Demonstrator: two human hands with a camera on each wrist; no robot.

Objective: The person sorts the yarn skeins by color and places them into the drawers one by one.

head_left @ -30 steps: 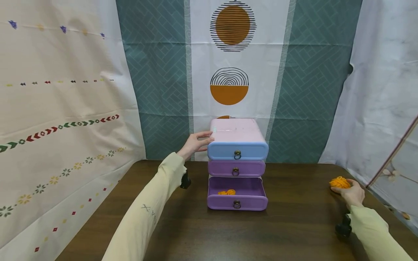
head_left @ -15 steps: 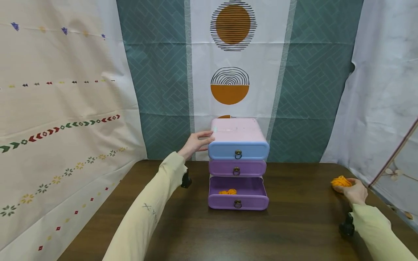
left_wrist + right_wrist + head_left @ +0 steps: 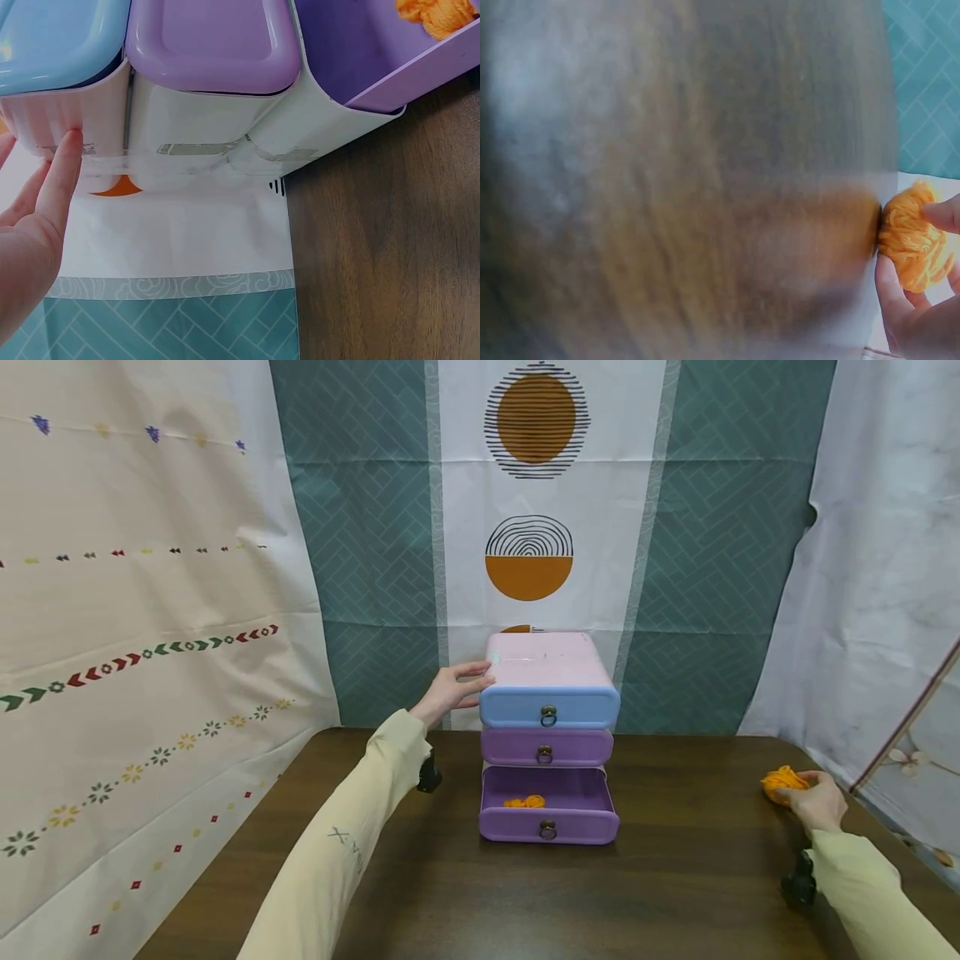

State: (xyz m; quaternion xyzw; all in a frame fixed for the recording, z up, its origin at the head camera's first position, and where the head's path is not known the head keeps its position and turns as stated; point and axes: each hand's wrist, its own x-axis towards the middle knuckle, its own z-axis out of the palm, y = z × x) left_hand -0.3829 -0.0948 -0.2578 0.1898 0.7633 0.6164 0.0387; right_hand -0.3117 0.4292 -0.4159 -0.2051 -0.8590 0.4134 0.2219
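A small drawer cabinet stands on the table, with a pink top, a blue top drawer and a purple middle drawer. Its lowest purple drawer is pulled out, and orange yarn lies inside. My left hand rests its fairly straight fingers against the cabinet's left side near the top; in the left wrist view one fingertip touches the pink wall. Far to the right, my right hand holds a ball of orange yarn between thumb and fingers, at the tabletop.
The dark wooden table runs beneath everything. A patterned green and white cloth hangs behind the cabinet. More cloth hangs along the left side and the right side, close beside my right hand.
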